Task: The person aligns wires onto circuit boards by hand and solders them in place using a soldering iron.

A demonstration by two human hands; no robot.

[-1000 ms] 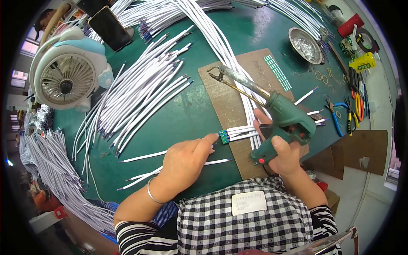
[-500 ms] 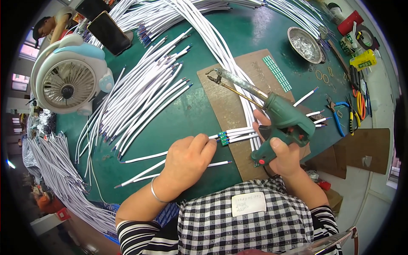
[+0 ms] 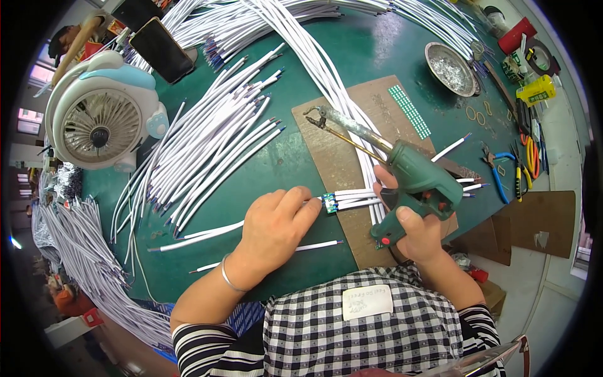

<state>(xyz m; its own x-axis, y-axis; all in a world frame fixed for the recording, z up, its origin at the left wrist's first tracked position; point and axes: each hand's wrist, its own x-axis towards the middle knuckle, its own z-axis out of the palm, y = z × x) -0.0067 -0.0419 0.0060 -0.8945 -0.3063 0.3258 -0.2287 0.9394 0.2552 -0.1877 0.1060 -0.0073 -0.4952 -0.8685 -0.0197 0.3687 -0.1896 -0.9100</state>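
My right hand (image 3: 422,234) is wrapped round the handle of a green soldering gun (image 3: 422,176). The gun's metal barrel points up and left, over a brown board (image 3: 320,135). A little left of that board's lower part, my left hand (image 3: 276,226) has its thumb and fingers pinched together on a white cable (image 3: 207,235). Its fingertips hide the cable's end, right beside a small green circuit board (image 3: 329,203). On the other side of the circuit board, several short white cables (image 3: 358,197) run right, under the gun. Another loose cable (image 3: 323,245) passes beneath my left hand.
Many white cables (image 3: 213,132) lie left of centre, near a white fan (image 3: 100,125) and a phone (image 3: 162,50). A metal bowl (image 3: 451,69), a perforated green board strip (image 3: 409,112) and blue-handled pliers (image 3: 499,173) are to the right. Another person (image 3: 78,41) is at far left.
One loose white cable has shifted up and left beneath my left hand, next to another cable. The soldering gun has dipped slightly. The other person's arm has moved.
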